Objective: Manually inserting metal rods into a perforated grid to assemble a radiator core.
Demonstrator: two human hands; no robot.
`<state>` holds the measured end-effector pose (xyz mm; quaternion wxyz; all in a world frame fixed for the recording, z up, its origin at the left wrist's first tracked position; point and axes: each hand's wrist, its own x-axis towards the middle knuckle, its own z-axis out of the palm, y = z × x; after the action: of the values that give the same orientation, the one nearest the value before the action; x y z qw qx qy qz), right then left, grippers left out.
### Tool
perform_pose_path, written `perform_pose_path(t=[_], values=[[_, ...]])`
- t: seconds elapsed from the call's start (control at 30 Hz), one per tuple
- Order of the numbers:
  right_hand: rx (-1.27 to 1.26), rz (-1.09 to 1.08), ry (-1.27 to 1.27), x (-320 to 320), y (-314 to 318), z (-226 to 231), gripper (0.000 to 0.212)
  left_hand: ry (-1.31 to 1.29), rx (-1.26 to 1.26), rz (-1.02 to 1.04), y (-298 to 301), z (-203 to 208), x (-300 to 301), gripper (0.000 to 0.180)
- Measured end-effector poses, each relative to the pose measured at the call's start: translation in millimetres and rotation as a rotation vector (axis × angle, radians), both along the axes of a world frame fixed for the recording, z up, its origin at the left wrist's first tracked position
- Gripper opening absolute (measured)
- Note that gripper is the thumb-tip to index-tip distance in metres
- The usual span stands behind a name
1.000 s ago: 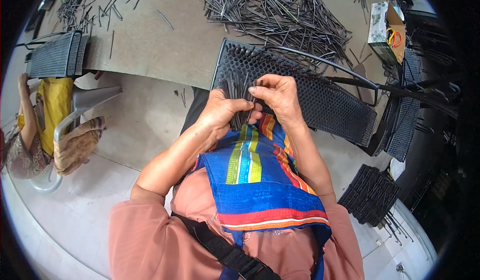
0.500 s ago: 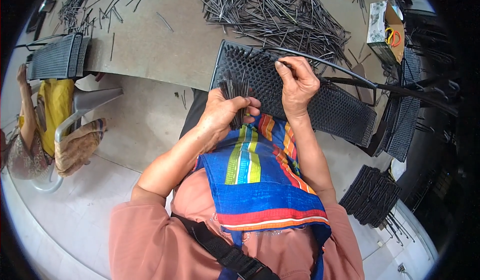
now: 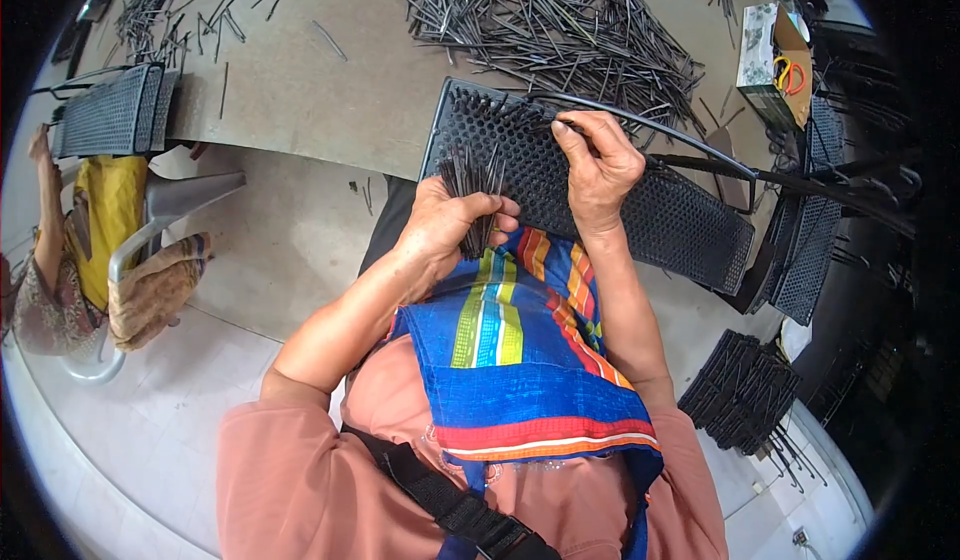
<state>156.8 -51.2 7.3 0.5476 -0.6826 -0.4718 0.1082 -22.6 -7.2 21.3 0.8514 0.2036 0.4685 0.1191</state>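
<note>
**A bunch of dark sticks in my left hand, my right hand pinching over the perforated panel**

My left thumb lies across the bunch and my fingers curl round it from the other side, gripping it firmly. The sticks stand up in a loose fan above my thumb, and their lower ends show beneath my grip, against my striped blue apron.

On the right, my thumb and fingertips are pressed together near the panel's far edge. Something dark shows at their tips, but I cannot tell whether I am holding a stick there or whether it belongs to the panel. The panel slants down to my right, black and full of round holes, with short dark ends bristling along its far side and a curved black bar beside it.

Beyond it, a big heap of sticks sprawls over the tabletop. To the right is an open box with orange-and-yellow-handled scissors. At far left, another person's hand is at a second perforated panel, beside a grey chair.
</note>
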Motion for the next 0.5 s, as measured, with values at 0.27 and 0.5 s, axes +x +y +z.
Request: perform_pose_path(t=[0.27,0.5], values=[[-0.039,-0.002,-0.134,-7.1,2.7,-0.3,0.013,-0.002,-0.008,0.023,-1.7,-2.6,0.2,0.009],[-0.074,-0.025,-0.207,-5.4,3.4,2.9,0.013,-0.007,-0.047,0.054,-0.6,-3.8,1.9,0.013]])
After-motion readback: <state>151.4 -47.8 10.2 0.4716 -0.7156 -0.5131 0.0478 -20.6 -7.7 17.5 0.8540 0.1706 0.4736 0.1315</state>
